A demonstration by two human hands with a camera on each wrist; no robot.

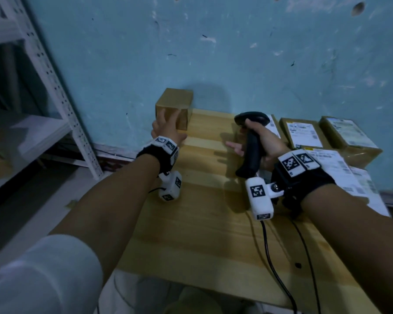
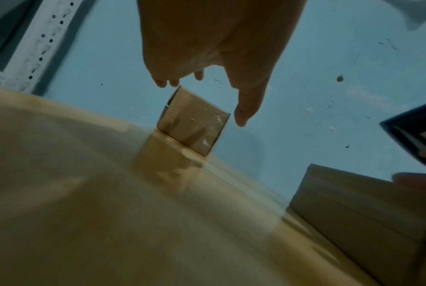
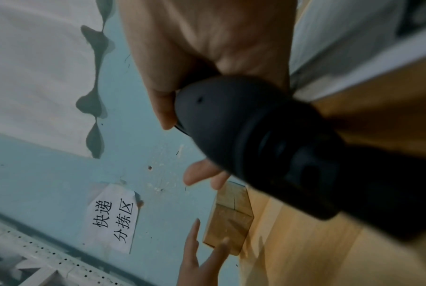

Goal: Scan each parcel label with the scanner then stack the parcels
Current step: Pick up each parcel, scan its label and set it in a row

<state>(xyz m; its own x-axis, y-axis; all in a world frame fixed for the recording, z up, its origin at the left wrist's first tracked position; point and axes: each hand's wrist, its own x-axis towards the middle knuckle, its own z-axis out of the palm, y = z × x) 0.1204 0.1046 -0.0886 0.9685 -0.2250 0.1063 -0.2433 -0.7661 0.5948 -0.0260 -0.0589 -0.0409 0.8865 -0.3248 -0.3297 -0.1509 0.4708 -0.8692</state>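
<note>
So here's where we are: our left hand (image 1: 166, 130) is reaching out with fingers spread and straight toward the small box (image 1: 174, 107) that sits at the far left corner of the table (image 1: 202, 223), right up against the blue wall (image 1: 236, 53). From the left wrist view the fingertips hang just over the box's top edge and the thumb drops down past its right side, so it looks like nothing is gripped yet; whether the fingers actually touch the cardboard we can't tell. The box lies straight ahead of that hand, and it's roughly a cube, so there's no real long axis to worry about. Our left hand is clearly the nearer one. Our right hand (image 1: 263, 143) is wrapped around the handle of the scanner (image 1: 250, 141), a couple of fingers sticking out loose, with its head pointing off to the left, toward the box. The other parcels (image 1: 304, 134) sit off to the right, labels up, side by side and not stacked. No label shows on the box faces we can see, so we'd guess it needs turning once the left hand closes on it.
</note>
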